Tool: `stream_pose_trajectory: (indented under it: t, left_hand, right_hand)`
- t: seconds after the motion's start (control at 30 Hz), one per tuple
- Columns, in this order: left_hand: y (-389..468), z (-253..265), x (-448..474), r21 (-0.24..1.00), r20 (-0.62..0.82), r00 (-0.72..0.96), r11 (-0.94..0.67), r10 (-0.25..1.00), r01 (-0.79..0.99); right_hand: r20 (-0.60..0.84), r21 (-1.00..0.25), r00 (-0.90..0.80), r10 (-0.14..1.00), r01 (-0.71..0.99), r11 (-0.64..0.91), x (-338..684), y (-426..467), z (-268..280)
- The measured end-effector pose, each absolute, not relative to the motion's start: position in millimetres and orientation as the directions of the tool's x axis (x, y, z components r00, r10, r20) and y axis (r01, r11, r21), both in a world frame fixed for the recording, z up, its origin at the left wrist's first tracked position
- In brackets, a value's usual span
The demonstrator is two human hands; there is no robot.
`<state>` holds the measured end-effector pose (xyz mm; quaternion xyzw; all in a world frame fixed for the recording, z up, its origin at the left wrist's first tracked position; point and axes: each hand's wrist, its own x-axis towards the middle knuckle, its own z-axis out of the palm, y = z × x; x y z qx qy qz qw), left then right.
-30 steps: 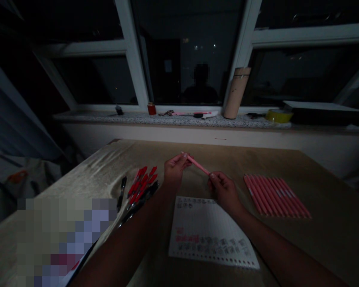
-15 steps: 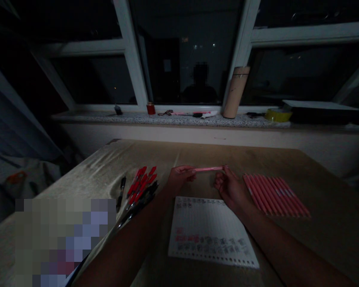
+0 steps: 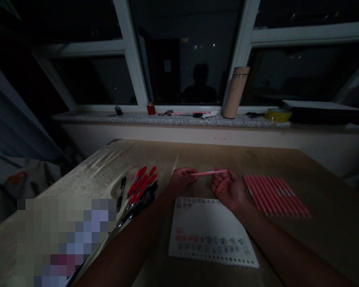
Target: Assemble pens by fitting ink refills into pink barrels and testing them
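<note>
My left hand (image 3: 183, 177) pinches the left end of a slim pink pen (image 3: 208, 173), held level above the table beyond the notepad. Around the pen's right end is my right hand (image 3: 229, 188), palm turned up, its thumb at the tip and its fingers curled. Below both hands lies a lined sheet of paper (image 3: 209, 227) with holes along its near edge and rows of small black and red marks. Just right of my right hand, several similar pink pens (image 3: 275, 195) lie side by side in a row.
Left of my left arm lie several red-capped pens (image 3: 142, 183) and black pens (image 3: 145, 196), with one black pen (image 3: 121, 191) apart. On the windowsill (image 3: 131, 118) stand a tan flask (image 3: 236, 93), a small red jar (image 3: 150, 109) and yellow tape (image 3: 278, 115). A pixelated patch covers the lower left.
The pink pen's right end has dipped slightly. My right hand has turned its palm further up, and its fingers have shifted left and up behind the pen.
</note>
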<state>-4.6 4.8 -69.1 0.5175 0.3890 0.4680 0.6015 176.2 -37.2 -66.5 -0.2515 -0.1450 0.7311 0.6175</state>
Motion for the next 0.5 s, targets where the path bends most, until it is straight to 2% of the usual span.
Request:
stream_pose_trajectory:
  t: [0.2, 0.37, 0.5]
  left_hand:
    - [3.8, -68.9, -3.6, 0.985, 0.029, 0.267, 0.018, 0.963, -0.17]
    - [3.0, -66.8, -2.5, 0.982, 0.029, 0.262, 0.021, 0.965, -0.186]
    - [3.4, -67.3, -2.4, 0.981, 0.017, 0.251, 0.032, 0.968, -0.189]
  right_hand:
    - [-0.153, -0.541, -0.103, 0.983, -0.824, -0.171, 175.4, -38.6, -66.5]
    - [-0.167, -0.512, -0.112, 0.98, -0.839, -0.183, 175.8, -37.7, -68.6]
    - [-0.174, -0.542, -0.09, 0.981, -0.823, -0.171, 174.9, -37.4, -67.4]
